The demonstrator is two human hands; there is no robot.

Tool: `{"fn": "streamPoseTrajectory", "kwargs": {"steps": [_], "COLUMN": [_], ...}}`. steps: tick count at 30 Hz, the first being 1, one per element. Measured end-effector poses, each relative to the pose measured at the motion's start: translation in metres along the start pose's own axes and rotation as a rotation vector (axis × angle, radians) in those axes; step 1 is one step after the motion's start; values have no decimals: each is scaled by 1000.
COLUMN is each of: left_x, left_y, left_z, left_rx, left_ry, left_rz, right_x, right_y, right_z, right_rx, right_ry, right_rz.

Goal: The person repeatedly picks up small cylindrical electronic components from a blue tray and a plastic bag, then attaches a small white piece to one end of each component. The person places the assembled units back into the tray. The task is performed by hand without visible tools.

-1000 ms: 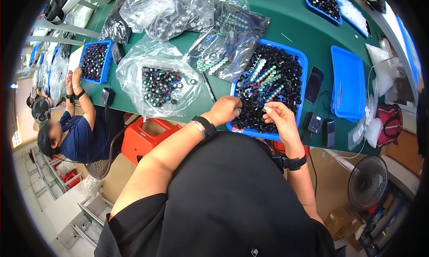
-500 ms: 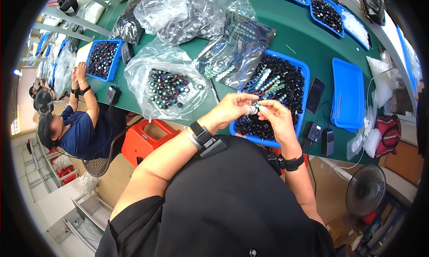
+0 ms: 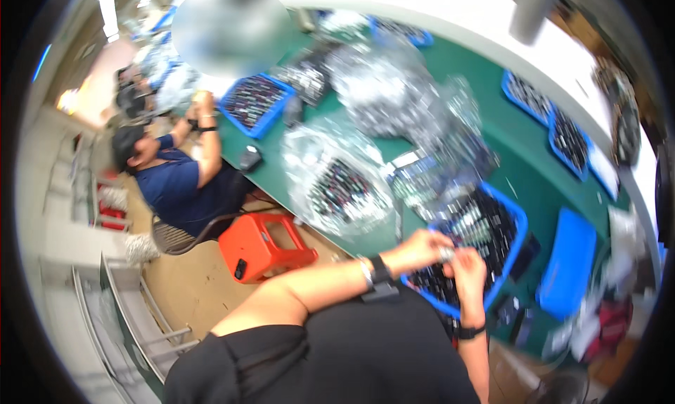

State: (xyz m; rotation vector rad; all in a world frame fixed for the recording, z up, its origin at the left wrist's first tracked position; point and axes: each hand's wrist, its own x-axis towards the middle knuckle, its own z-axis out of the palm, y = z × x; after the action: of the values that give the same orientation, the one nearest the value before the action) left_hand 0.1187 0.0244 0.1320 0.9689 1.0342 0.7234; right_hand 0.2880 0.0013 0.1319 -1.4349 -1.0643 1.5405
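Observation:
My left hand (image 3: 422,249) and my right hand (image 3: 467,269) meet over the near side of a blue tray (image 3: 522,227), fingers pinched. Between the left fingertips is a small whitish part (image 3: 446,252), blurred by motion. The right fingers are closed close beside it; what they pinch is too smeared to name. Many small black parts (image 3: 498,225) fill the tray, with pale green-and-white strips (image 3: 472,228) lying on top. Left of my hands, a clear plastic bag (image 3: 304,158) lies spread with small wired parts (image 3: 342,192) in it.
Filled plastic bags (image 3: 383,88) crowd the green table (image 3: 485,116). A blue lid or tray (image 3: 566,263) lies at right. Further blue trays (image 3: 569,147) stand far right. A co-worker (image 3: 176,179) sits at left by another blue tray (image 3: 260,126); a red stool (image 3: 267,248) stands between us.
The whole view has swung left and tilted, so table and trays appear shifted right and lower. My hands stay pinched together over the tray. The co-worker's hands remain raised.

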Motion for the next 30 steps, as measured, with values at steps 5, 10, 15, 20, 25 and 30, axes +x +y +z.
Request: {"fn": "streamPoseTrajectory", "kwargs": {"steps": [5, 10, 15, 20, 25, 30], "left_x": [20, 13, 6, 36, 30, 15], "left_y": [-34, -18, 7, -21, -21, -34], "left_z": [5, 8, 15, -17, -102, -143], "left_rx": [-118, 337, 720, 389, -166, -37], "left_ry": [30, 56, 243, 436, 577, 645], "left_rz": [-66, 121, 466, 244, -6, -8], "right_x": [-1, -1, 10, 18, 10, 12], "right_y": [3, -2, -9, -14, -7, 14], "right_z": [4, 6, 11, 13, -4, -27], "right_rx": [-89, 38, 26, -55, 23, 43], "right_ry": [6, -86, 17, -65, -6, 52], "right_rz": [-29, 124, 38, 48, 110, 138]}}
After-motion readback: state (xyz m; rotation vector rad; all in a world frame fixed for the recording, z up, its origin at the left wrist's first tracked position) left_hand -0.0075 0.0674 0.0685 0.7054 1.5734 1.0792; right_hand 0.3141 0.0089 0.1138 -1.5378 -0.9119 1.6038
